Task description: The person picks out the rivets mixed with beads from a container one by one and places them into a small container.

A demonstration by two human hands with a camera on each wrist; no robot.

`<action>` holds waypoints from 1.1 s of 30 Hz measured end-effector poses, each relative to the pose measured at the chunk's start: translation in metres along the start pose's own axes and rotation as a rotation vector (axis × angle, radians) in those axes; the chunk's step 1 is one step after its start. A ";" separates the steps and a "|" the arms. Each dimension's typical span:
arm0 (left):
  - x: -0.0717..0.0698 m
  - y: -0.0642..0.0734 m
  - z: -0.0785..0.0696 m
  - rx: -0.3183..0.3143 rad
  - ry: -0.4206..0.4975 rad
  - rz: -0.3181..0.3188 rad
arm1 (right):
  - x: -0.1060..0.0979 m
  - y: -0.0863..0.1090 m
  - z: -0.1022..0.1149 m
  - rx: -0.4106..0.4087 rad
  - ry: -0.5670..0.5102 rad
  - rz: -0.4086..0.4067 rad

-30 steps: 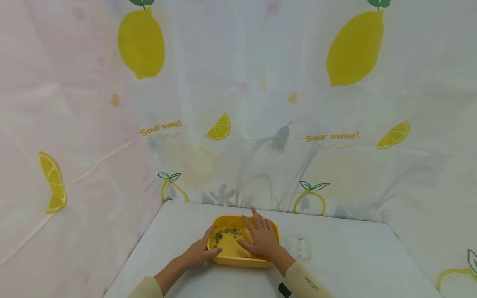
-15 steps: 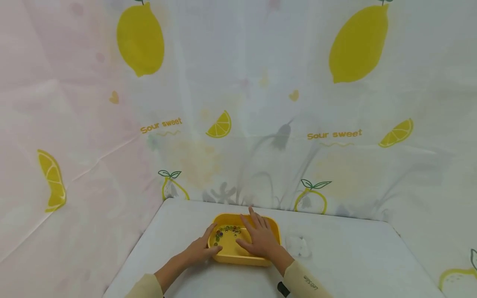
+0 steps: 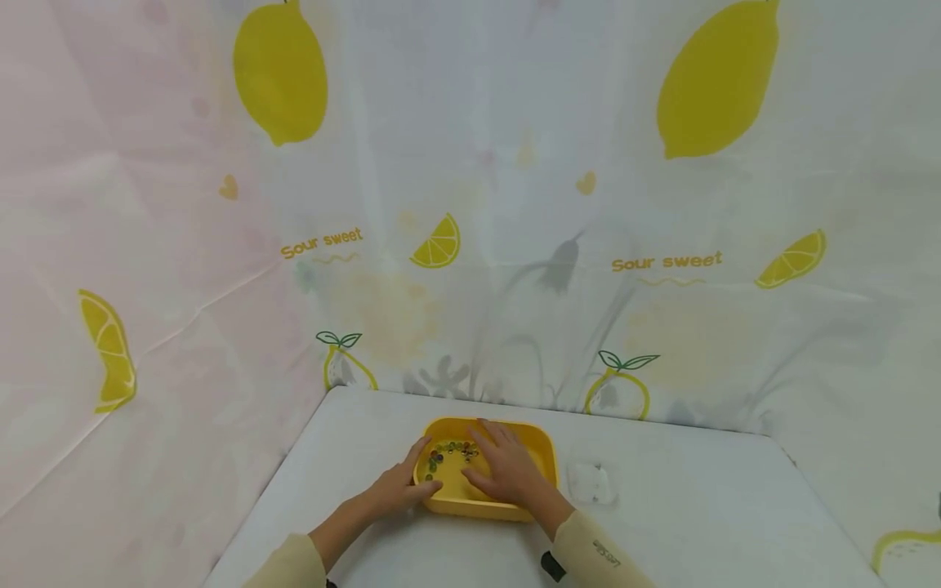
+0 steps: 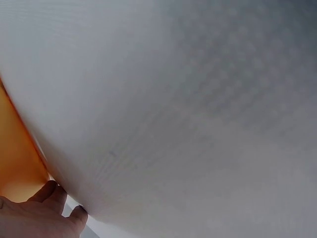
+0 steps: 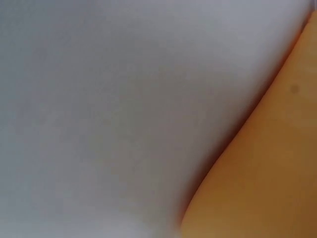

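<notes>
A yellow plastic tray (image 3: pixel 481 510) sits on the white table, with several small glass marbles (image 3: pixel 459 447) gathered along its left and back inner sides. My left hand (image 3: pixel 394 490) grips the tray's left end, thumb over the rim and fingers along the outer wall. In the left wrist view those fingers (image 4: pixel 54 198) lie against the tray's outside. Over the tray's inside is my right hand (image 3: pixel 509 472), fingers apart and slightly bent, fingertips near the marbles at the back. The right wrist view has only the tray's wall (image 5: pixel 262 178) beside the table, the hand out of sight.
A clear plastic container (image 3: pixel 592 483) stands just right of the tray. The white tabletop (image 3: pixel 684 498) reaches back to a hanging cloth (image 3: pixel 515 245) printed with lemons, which also closes off both sides.
My right hand's raised fingers have come down and bent lower over the tray's back. The left hand keeps its grip on the tray's end. The head view has tilted slightly downward.
</notes>
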State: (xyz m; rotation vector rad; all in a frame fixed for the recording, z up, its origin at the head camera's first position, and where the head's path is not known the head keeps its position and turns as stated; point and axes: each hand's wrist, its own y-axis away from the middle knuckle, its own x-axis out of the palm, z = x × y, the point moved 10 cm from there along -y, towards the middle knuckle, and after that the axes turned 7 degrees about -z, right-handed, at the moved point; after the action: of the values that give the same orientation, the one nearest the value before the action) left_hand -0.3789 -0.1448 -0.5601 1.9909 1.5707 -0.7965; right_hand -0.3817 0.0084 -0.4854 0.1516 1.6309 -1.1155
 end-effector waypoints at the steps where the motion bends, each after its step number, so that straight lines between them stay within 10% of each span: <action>1: 0.000 -0.001 0.000 -0.002 -0.004 -0.002 | 0.000 -0.001 0.000 0.007 -0.010 -0.004; 20: 0.001 -0.002 0.000 -0.017 0.000 -0.027 | 0.037 -0.021 -0.005 0.232 -0.267 0.061; 33: -0.005 0.001 -0.005 0.016 -0.009 -0.043 | 0.063 -0.041 0.008 0.264 -0.129 0.171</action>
State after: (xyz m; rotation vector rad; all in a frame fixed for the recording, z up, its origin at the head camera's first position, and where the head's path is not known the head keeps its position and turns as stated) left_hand -0.3784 -0.1450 -0.5535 1.9684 1.6123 -0.8362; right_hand -0.4254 -0.0466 -0.5128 0.3766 1.3264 -1.1792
